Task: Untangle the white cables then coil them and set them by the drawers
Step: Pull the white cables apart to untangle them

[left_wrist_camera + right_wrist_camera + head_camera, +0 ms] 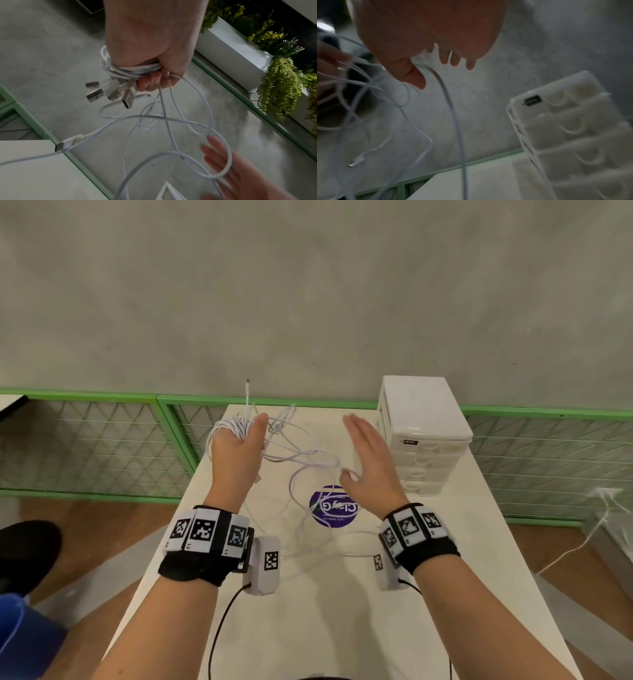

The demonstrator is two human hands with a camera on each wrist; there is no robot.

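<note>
My left hand [239,446] grips a coil of white cables [233,426] wound round its fingers, raised over the far left of the white table [308,611]. Several USB plugs [109,92] stick out of the coil [130,69]. Loose tangled strands [301,457] trail from it down to the tabletop. My right hand [370,460] is lifted with its fingers straight, and one cable loop [223,174] lies across them near the thumb [414,77]. The white drawer unit [424,433] stands just right of that hand, at the table's far right.
A round purple sticker [342,515] lies mid-table under the strands. A green mesh fence [85,398] runs behind the table below a grey wall. Another white cable [582,546] crosses the wooden floor at right. A blue object [20,638] and a black shoe [27,549] sit at lower left.
</note>
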